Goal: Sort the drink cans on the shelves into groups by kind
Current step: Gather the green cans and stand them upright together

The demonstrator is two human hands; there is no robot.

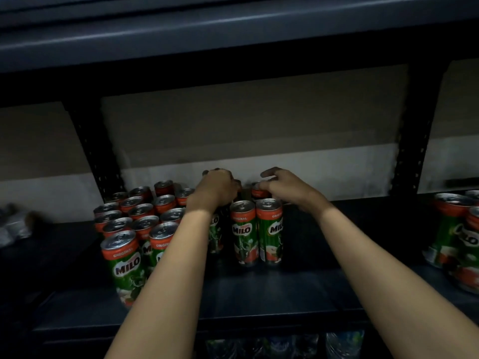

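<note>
**Both hands reach to the back row of Milo cans on a dark metal shelf**

A dim storeroom: a dark shelf board (259, 294) runs across the view, with another shelf's edge (233, 35) overhead and a pale, stained wall (233, 130) behind. Two perforated black uprights stand at about 10 o'clock (90, 151) and 2 o'clock (412, 141).

At far left, about 9 o'clock, a blurred pale bundle (15, 226) lies on the neighbouring shelf; what it is cannot be told.

Left of centre stands a tight cluster of Milo cans (140, 218), upright, several rows deep, silver tops showing. The nearest can (123, 265) reads "ORIGINAL" on a red band and "MILO" on green.

The left hand (215, 190) reaches over this cluster toward 12 o'clock, fingers curled down over something in the back row; the thing under it is hidden, so I cannot tell whether it grips a can.

Just right of that forearm two Milo cans (256, 231) stand touching side by side, labels reading "ORIGINAL" and "MILO".

Behind them the right hand (282, 185) pinches the top of a back-row can (259, 193) with thumb and lower fingers, forefinger lifted.

At 3 o'clock more Milo cans (458, 229) stand on the next bay.

Along the bottom edge, plastic-wrapped bottles (285, 345) show on the shelf below, dimly.
</note>
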